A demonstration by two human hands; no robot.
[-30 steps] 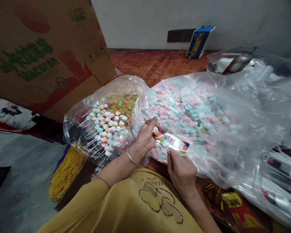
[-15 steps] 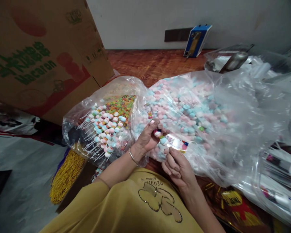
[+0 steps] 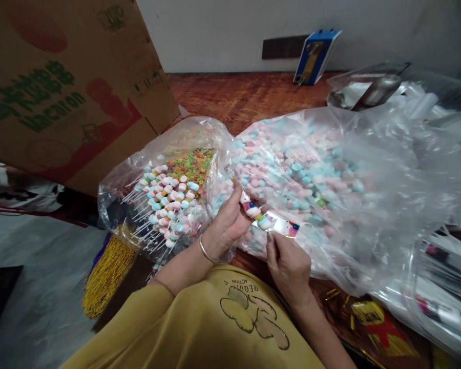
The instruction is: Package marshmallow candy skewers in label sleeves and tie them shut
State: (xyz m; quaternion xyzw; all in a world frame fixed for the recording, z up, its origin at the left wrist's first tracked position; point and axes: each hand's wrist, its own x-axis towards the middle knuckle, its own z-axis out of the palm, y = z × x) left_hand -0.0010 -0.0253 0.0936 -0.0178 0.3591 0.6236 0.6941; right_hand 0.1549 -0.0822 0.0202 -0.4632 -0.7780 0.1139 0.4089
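My left hand, with a bangle at the wrist, is curled around a marshmallow skewer of pink, white and blue pieces with a green-yellow bit between. Its upper part lies in a small printed clear bag. My right hand is closed at the skewer's lower end, pinching what looks like the stick, which its fingers mostly hide. Beneath the hands, a printed packet rests on a large clear bag of loose marshmallows. Left of my left hand lies a pile of finished-looking marshmallow skewers, sticks toward the left.
Small colourful candy rings fill another clear bag beside the pile. A big cardboard box stands at left. A blue device stands by the wall. Printed bags lie at right, a gold-fringed thing at lower left.
My right hand has turned over and its fingers have curled more tightly at the skewer's lower end. My left hand has opened slightly, so more of the skewer and its printed bag shows.
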